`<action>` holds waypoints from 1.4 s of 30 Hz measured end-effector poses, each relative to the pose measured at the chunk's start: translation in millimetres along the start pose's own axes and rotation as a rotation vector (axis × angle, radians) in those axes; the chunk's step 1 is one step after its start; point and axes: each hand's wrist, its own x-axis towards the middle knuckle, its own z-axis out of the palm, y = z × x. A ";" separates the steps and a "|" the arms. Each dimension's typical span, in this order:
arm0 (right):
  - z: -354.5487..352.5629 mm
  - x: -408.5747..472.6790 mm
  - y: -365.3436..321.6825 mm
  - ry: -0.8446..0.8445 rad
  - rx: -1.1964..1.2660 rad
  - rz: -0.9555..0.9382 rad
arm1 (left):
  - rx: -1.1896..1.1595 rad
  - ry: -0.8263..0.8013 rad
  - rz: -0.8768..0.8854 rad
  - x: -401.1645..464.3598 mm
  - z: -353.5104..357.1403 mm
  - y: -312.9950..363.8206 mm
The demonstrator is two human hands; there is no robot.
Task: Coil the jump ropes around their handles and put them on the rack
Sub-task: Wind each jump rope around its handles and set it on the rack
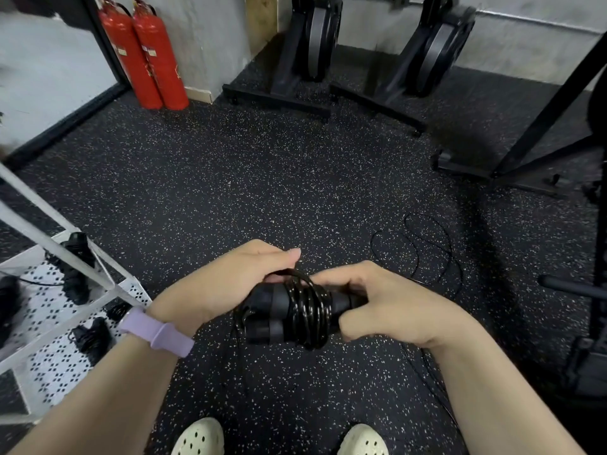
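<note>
Gripping the coiled jump rope's handles (282, 315), left hand (226, 284) and right hand (391, 307) hold opposite ends; no writing legible.

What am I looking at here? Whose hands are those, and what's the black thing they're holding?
A camera worn on a person's head took this picture, so you look down at that person's own arms and shoes. There is no machine. The left hand, with a purple band on its wrist, and the right hand together hold a jump rope: two black handles side by side with the thin cord wound around them. On the speckled gym floor lies another loose black rope. At the left stands a white rack with wound-up ropes already on its shelves. Two red fire extinguishers stand by the wall.
</note>
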 end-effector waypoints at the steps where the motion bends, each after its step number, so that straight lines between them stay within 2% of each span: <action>1: -1.4 -0.6 0.5 0.009 0.038 -0.014 | -0.088 0.010 0.007 1.4 -0.4 -1.1; 3: -2.9 -0.4 2.0 0.045 0.128 -0.043 | -0.311 0.002 0.020 5.1 -1.5 -1.1; 6: -1.4 1.9 3.3 0.093 0.218 -0.081 | -0.488 -0.148 0.056 6.8 -5.0 -1.1; 11: 5.6 4.0 -0.4 0.021 0.255 -0.157 | -0.473 -0.074 0.121 9.3 -8.9 -9.3; 15: 6.7 8.4 -1.0 -0.052 0.391 -0.227 | -0.283 -0.245 0.220 0.4 -6.2 -8.5; 22: 6.6 13.4 -2.0 0.028 0.467 -0.354 | -0.067 -0.020 0.106 8.2 -0.5 -8.8; 27: 7.1 12.7 -2.5 0.107 0.410 -0.347 | -0.025 -0.015 0.091 11.8 -0.8 -10.4; 33: 7.7 14.4 -3.1 0.161 0.354 -0.366 | 0.080 0.099 0.062 10.4 -0.9 -12.2; 35: 5.4 16.1 -1.9 0.216 0.397 -0.389 | -0.007 0.141 0.029 12.3 2.3 -8.1; 37: 1.2 18.5 -0.5 0.303 0.474 -0.410 | -0.057 0.161 0.121 15.5 4.5 -7.0; 39: -3.5 19.6 1.1 0.407 0.558 -0.419 | 0.071 0.198 0.212 17.3 6.1 -8.3; 42: -8.2 19.0 2.6 0.562 0.597 -0.374 | 0.322 0.269 0.223 16.8 6.4 -14.3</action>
